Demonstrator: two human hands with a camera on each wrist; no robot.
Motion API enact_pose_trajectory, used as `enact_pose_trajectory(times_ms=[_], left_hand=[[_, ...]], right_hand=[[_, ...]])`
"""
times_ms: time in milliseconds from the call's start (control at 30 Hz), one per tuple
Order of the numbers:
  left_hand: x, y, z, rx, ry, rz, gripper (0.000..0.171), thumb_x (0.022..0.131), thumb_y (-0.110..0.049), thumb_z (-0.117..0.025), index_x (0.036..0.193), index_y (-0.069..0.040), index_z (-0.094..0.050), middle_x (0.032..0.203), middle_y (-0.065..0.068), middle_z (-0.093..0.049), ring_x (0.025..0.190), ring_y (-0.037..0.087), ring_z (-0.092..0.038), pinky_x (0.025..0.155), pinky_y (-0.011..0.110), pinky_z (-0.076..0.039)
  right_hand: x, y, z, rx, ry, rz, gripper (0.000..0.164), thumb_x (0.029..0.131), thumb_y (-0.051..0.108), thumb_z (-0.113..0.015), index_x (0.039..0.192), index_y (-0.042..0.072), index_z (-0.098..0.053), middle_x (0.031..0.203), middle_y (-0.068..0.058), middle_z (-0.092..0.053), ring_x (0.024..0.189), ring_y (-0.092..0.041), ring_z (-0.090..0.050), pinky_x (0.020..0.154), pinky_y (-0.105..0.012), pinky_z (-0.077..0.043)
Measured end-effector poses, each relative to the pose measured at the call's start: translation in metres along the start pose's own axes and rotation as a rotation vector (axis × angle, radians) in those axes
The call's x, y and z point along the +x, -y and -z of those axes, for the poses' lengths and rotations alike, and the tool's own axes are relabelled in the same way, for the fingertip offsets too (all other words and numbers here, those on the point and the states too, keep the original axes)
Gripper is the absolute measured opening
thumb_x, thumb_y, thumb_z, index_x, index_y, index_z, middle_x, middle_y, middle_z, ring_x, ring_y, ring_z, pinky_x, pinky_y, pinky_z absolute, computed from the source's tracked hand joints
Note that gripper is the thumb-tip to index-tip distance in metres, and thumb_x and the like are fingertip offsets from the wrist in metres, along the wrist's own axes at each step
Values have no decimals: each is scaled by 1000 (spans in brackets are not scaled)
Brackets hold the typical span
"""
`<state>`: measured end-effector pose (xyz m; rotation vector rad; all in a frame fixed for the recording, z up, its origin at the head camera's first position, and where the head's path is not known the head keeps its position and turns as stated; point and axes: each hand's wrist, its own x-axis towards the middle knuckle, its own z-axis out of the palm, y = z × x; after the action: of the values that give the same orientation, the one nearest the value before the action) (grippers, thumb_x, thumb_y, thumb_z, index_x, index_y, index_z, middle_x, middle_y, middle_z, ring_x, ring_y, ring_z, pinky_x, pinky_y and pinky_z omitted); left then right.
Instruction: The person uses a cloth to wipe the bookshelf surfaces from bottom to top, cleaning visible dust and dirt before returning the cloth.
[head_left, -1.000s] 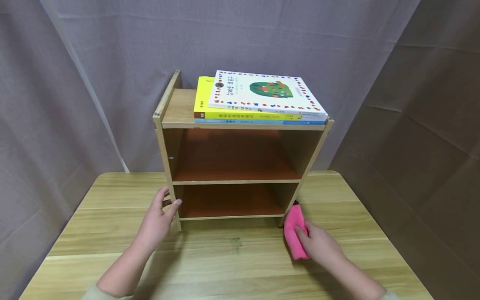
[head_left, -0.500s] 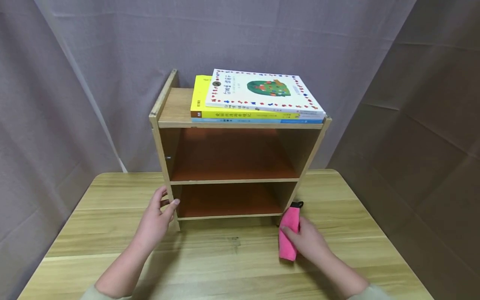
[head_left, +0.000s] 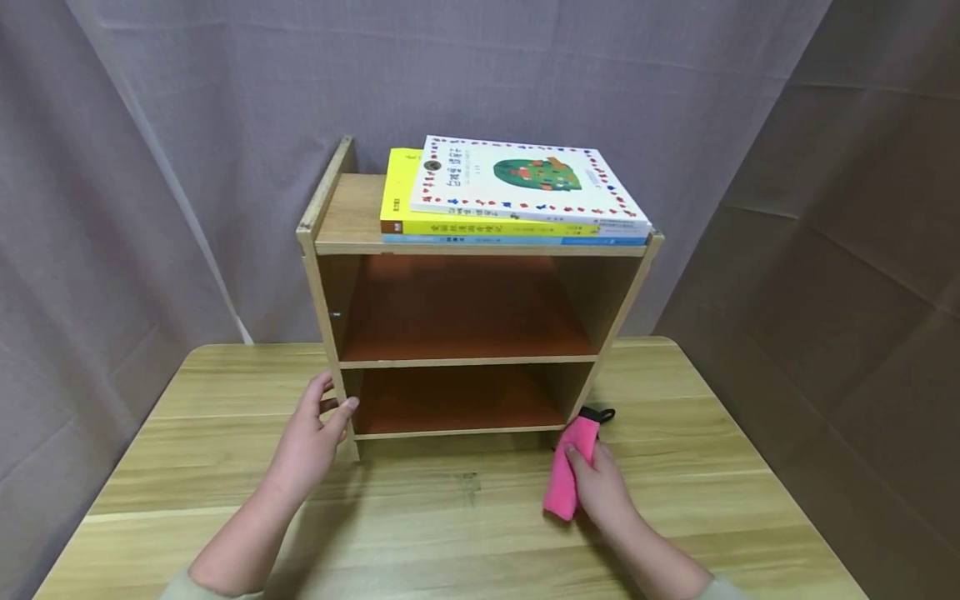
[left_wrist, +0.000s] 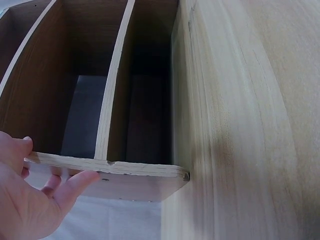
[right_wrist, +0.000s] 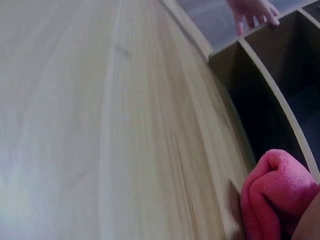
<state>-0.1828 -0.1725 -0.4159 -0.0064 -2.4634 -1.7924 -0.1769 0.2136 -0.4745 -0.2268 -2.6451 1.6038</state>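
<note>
- Closest to my head camera, a pale sleeve (head_left: 723, 590) enters at the bottom edge, and a bare forearm runs up from it.
- I see the right hand (head_left: 603, 493) with its thumb pressed on the face of a folded, bright pink plush cloth (head_left: 561, 483), pinching it; in that wrist's feed most of this hand is out of sight, and I can't count its fingers.
- The cloth is close by the lower right front corner of the shelf, a small black loop (head_left: 600, 414) sticking out at its far end. Whether cloth and wood touch, I can't tell for sure.
- Under both arms I have a light, wood-grained tabletop (head_left: 465, 550) with a small dark mark (head_left: 470, 479) before the shelf.
- The left hand (head_left: 310, 437) is partly closed about the lower part of the shelf's left side panel, thumb at the front edge, fingers along the outer face.
- Beyond the hands, a pale-edged wooden shelf unit (head_left: 468, 362) stands upright, facing me, with reddish-brown boards (head_left: 465, 325) inside.
- On its top board I make out a flat stack: a light blue book (head_left: 513, 240) lowest, a yellow book (head_left: 401, 187) over it, and a white book (head_left: 517, 179) with a green drawing uppermost, set slightly askew.
- Farthest back hangs a greyish-purple curtain (head_left: 480, 67); a browner cloth wall (head_left: 847, 275) closes the right side.
</note>
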Motion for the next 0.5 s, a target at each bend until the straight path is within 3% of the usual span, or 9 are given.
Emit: enact_pose_trajectory(times_ms=[167, 233, 367, 500], left_hand=[[0, 2, 0, 14, -6, 2, 51, 103, -27, -54, 150, -20, -33, 154, 10, -32, 130, 34, -45, 89, 45, -53], [0, 3, 0, 14, -5, -2, 52, 103, -28, -54, 150, -20, -33, 155, 10, -32, 130, 34, -45, 89, 45, -53], [1, 3, -1, 12, -4, -6, 51, 103, -28, -54, 149, -19, -34, 155, 10, -32, 130, 34, -46, 88, 46, -53], [1, 3, -1, 12, 1, -1, 51, 104, -27, -54, 149, -19, -33, 155, 10, -31, 130, 34, -46, 89, 46, -53]], right_hand=[[-7, 3, -8, 309, 36, -110, 38, 108, 22, -39, 131, -8, -44, 107, -15, -58, 83, -18, -63, 71, -31, -54], [-10, 4, -10, 399, 34, -137, 41, 108, 22, -36, 138, -7, -39, 107, -13, -62, 85, -13, -63, 75, -27, -53], [-13, 5, -13, 550, 36, -165, 49, 109, 24, -33, 148, -4, -27, 134, -16, -51, 109, -10, -56, 95, -24, -44], [-14, 8, -15, 684, 56, -167, 55, 110, 26, -27, 153, -5, -12, 152, -22, -27, 135, -25, -37, 114, -38, -29]])
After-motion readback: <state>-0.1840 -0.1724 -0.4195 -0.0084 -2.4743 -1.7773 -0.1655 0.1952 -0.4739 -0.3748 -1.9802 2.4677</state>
